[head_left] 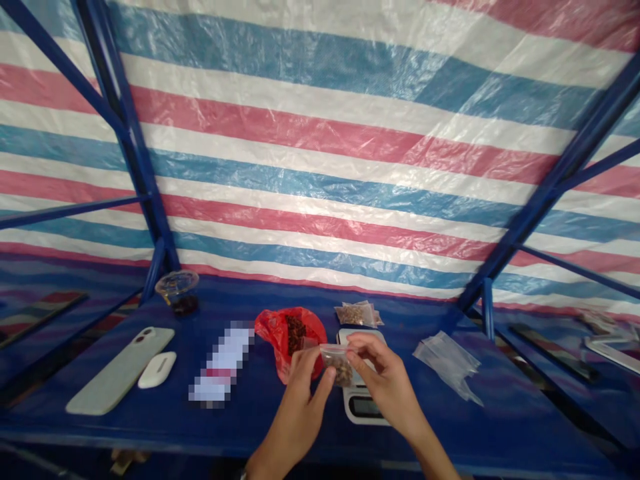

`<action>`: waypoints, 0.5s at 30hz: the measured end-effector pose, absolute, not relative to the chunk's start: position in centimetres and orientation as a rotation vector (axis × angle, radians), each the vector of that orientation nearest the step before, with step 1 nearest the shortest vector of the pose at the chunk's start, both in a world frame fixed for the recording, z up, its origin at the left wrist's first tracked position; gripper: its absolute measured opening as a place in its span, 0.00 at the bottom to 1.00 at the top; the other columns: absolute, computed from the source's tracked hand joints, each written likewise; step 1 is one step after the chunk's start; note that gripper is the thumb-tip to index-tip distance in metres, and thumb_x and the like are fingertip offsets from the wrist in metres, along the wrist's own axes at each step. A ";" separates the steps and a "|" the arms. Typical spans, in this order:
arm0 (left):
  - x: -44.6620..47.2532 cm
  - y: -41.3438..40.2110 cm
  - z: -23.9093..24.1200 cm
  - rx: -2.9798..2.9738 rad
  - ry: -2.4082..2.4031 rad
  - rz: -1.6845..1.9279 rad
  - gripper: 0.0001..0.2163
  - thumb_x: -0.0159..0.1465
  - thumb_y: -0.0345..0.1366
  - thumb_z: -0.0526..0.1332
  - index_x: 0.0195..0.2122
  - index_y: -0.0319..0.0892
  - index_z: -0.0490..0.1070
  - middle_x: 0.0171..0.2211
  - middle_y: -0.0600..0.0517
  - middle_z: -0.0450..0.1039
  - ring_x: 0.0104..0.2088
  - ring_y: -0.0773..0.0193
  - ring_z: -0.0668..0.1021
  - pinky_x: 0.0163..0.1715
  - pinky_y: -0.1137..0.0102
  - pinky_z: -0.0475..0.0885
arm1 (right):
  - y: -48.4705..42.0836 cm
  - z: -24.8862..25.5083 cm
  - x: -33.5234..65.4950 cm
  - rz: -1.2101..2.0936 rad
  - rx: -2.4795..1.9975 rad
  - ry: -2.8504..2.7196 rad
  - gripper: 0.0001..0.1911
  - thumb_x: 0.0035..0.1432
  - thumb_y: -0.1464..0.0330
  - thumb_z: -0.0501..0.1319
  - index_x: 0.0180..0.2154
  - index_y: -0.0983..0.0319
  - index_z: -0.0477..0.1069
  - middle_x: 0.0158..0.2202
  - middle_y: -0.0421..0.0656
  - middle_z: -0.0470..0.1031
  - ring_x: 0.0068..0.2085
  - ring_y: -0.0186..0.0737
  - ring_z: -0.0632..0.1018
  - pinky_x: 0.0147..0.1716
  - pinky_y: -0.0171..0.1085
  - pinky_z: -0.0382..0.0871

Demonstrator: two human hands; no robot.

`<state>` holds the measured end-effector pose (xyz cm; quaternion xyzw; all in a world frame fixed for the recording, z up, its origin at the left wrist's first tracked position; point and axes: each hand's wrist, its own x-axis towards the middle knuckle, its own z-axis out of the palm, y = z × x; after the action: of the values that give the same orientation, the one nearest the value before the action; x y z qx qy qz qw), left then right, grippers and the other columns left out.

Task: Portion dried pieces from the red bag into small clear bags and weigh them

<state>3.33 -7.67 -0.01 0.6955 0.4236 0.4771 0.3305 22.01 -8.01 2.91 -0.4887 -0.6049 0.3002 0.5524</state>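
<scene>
Both hands pinch a small clear zip bag (339,363) holding brown bits, just above a white digital scale (361,399). My left hand (299,407) grips the bag's left edge with thumb and fingers. Its right top edge is held by my right hand (386,379). Behind my left hand, a red plastic bag (287,330) lies open with dark brown pieces inside. Several filled small bags (358,313) sit behind the scale. A stack of empty clear bags (447,363) lies to the right.
On the blue table (250,413), a phone (121,369) lies face down at the left, with a white case (157,369) beside it. A glass dish (177,288) stands at the back left. A pixelated item (223,365) lies mid-left. Blue frame bars (135,147) and a striped tarp (325,133) rise behind.
</scene>
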 end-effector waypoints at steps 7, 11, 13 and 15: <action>3.6 -6.8 0.8 1.464 0.966 1.218 0.16 0.70 0.50 0.59 0.41 0.43 0.77 0.38 0.49 0.80 0.40 0.58 0.80 0.44 0.66 0.75 | -8.3 1.8 20.2 0.843 -1.056 -1.276 0.20 0.59 0.56 0.71 0.49 0.56 0.74 0.35 0.41 0.77 0.36 0.42 0.80 0.38 0.38 0.77; 3.2 -7.1 0.7 1.473 0.937 1.209 0.14 0.70 0.49 0.59 0.43 0.43 0.76 0.38 0.50 0.80 0.40 0.59 0.80 0.43 0.68 0.75 | -8.6 1.4 20.1 0.812 -1.071 -1.256 0.18 0.58 0.58 0.72 0.46 0.56 0.72 0.33 0.39 0.77 0.35 0.40 0.78 0.37 0.36 0.75; 3.2 -7.3 0.8 1.481 0.940 1.225 0.13 0.69 0.48 0.60 0.42 0.44 0.76 0.39 0.50 0.80 0.41 0.59 0.81 0.44 0.68 0.75 | -8.8 1.3 19.9 0.799 -1.077 -1.262 0.18 0.57 0.58 0.72 0.45 0.56 0.72 0.32 0.39 0.76 0.34 0.39 0.77 0.37 0.36 0.74; 3.3 -7.4 1.0 1.494 0.953 1.233 0.13 0.69 0.47 0.60 0.40 0.44 0.77 0.39 0.50 0.81 0.42 0.58 0.81 0.45 0.68 0.74 | -9.0 1.2 19.7 0.794 -1.075 -1.256 0.17 0.58 0.57 0.71 0.45 0.56 0.72 0.32 0.39 0.75 0.34 0.39 0.78 0.37 0.36 0.75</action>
<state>3.34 -7.43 1.02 0.6101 0.3893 0.5034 0.4720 19.72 -8.95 1.22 -0.4652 -0.5435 0.3435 0.6085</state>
